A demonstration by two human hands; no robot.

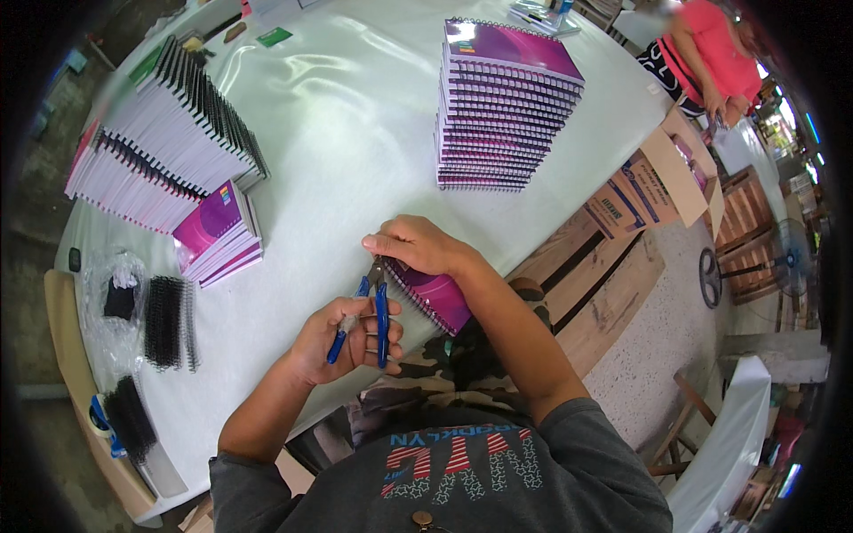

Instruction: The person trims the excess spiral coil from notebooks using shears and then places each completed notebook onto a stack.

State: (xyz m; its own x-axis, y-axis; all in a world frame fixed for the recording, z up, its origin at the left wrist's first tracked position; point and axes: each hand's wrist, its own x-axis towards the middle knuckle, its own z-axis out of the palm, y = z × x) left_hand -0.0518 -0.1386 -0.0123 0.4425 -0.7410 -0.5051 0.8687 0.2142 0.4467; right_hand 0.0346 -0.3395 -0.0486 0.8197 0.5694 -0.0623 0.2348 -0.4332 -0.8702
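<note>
Grey shirt (569, 453): nearest of all, with camouflage trousers (480, 377) just beyond its hem.
Left hand (346, 336): wrapped around the pliers (382, 324), whose blue handles stand spread apart in the fingers. The tips reach the upper end of the coil (419, 307); I cannot tell if they bite the wire.
Right hand (416, 246): close beside the plier tips, bent over the upper end of the notebook (444, 298) and holding it; some fingertips are hidden.
Notebook: purple, tilted, above the lap at the near edge of the table (324, 160), partly under the right wrist.
Handling: I judge it light and rather stiff, the glossy cover a little slippery. The thin coil could bend, so the better hold is flat on the covers, near the coil but not squeezing it.
Loose coils (164, 324): black, on the table at left, beside a clear plastic bag (115, 275).
Small pile (213, 218): purple notebooks, in front of the large stack (182, 133) with black coils.
Tall pile (506, 115): purple notebooks, beyond the right hand.
Carton (640, 191): open, right of the table.
Co-worker (724, 49): pink top, far right; the object in hand is unclear.
</note>
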